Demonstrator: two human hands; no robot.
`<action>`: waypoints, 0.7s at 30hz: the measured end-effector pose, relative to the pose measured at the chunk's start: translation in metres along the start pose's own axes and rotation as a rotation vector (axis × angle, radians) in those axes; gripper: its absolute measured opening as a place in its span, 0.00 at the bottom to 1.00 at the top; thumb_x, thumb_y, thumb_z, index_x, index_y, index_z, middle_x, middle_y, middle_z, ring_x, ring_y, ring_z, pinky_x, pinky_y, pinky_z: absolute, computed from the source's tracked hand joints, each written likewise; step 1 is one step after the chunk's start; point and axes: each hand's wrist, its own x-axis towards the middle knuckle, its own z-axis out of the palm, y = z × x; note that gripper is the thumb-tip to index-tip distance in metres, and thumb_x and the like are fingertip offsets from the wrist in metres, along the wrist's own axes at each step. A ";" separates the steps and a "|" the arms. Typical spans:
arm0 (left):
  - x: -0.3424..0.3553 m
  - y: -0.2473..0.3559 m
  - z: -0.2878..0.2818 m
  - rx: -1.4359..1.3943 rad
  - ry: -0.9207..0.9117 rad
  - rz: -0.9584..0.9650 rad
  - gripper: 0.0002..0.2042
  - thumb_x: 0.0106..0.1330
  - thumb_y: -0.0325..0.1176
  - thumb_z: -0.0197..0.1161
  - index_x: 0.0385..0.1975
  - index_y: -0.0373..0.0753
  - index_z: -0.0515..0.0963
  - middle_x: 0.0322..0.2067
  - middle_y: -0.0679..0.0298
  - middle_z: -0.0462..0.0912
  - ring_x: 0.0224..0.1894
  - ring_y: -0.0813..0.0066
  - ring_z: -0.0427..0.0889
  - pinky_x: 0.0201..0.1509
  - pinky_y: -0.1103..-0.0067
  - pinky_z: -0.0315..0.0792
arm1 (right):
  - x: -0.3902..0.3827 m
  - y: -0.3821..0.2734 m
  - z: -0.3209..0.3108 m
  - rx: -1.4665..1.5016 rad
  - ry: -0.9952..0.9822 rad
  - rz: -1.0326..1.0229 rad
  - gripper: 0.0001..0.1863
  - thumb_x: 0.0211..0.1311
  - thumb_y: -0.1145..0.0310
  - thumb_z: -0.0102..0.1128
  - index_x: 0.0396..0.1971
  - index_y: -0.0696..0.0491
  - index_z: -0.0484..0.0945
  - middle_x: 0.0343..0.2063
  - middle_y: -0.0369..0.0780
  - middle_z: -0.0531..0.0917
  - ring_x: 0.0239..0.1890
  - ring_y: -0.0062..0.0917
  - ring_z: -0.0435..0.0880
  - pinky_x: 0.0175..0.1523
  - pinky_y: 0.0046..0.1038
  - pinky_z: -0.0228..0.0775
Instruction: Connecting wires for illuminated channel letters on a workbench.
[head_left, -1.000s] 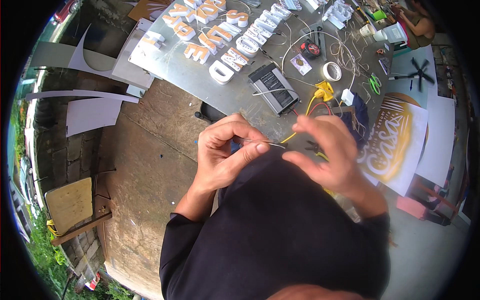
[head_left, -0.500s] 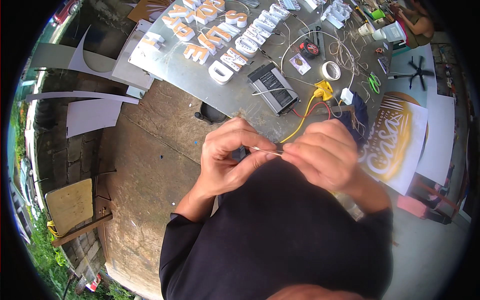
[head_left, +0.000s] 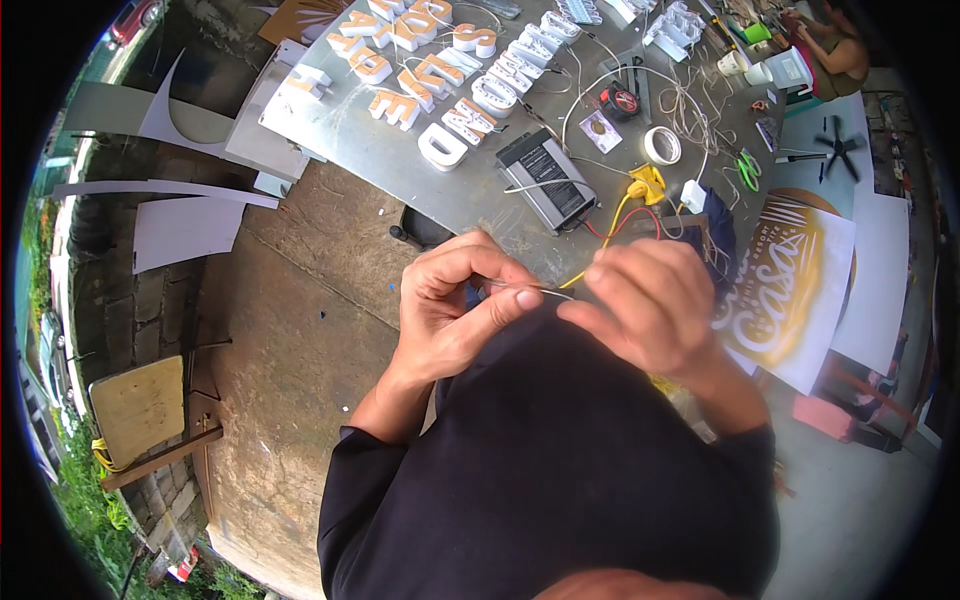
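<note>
Close to my body, my left hand pinches a thin pale wire between thumb and forefinger. The wire's free end sticks out toward my right hand. That hand hovers just right of the wire's end, thumb and forefinger apart, slightly blurred, with nothing visible in it. Beyond my hands, on the metal table, lies a dark power supply box. A yellow connector with yellow and red leads sits to the right of the box.
White and orange channel letters stand in rows at the table's far side. A tape roll, tape measure, green-handled pliers and tangled cables lie to the right. A printed sign sheet rests at right. Another person sits far right.
My right hand has let go of the wire and its fingers have spread, moving slightly up and away. My left hand keeps its pinch nearly in place.
</note>
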 end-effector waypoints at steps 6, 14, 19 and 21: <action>-0.004 -0.001 0.002 -0.154 -0.071 -0.130 0.05 0.59 0.23 0.76 0.32 0.34 0.86 0.30 0.65 0.84 0.31 0.83 0.77 0.37 0.83 0.69 | 0.006 0.000 -0.003 -0.127 -0.002 -0.305 0.15 0.61 0.68 0.68 0.49 0.49 0.85 0.41 0.35 0.85 0.40 0.24 0.82 0.42 0.27 0.73; -0.001 -0.005 0.003 0.104 -0.059 0.091 0.05 0.58 0.23 0.76 0.32 0.37 0.87 0.28 0.66 0.84 0.30 0.79 0.78 0.34 0.81 0.69 | 0.009 0.003 -0.001 0.077 -0.080 -0.081 0.07 0.58 0.71 0.70 0.37 0.53 0.86 0.31 0.35 0.85 0.35 0.25 0.83 0.41 0.27 0.72; 0.006 -0.002 0.000 0.591 -0.038 0.513 0.11 0.48 0.23 0.78 0.32 0.39 0.86 0.27 0.66 0.83 0.28 0.72 0.78 0.31 0.77 0.67 | 0.022 -0.006 -0.009 0.681 -0.316 0.621 0.06 0.64 0.69 0.69 0.32 0.56 0.83 0.27 0.34 0.82 0.33 0.20 0.81 0.40 0.24 0.71; 0.006 -0.002 0.002 0.796 0.004 0.712 0.14 0.42 0.24 0.78 0.31 0.39 0.86 0.27 0.67 0.82 0.28 0.70 0.78 0.30 0.75 0.66 | 0.019 -0.001 -0.009 1.355 -0.477 1.242 0.12 0.74 0.66 0.60 0.30 0.58 0.80 0.26 0.33 0.81 0.31 0.14 0.78 0.40 0.21 0.70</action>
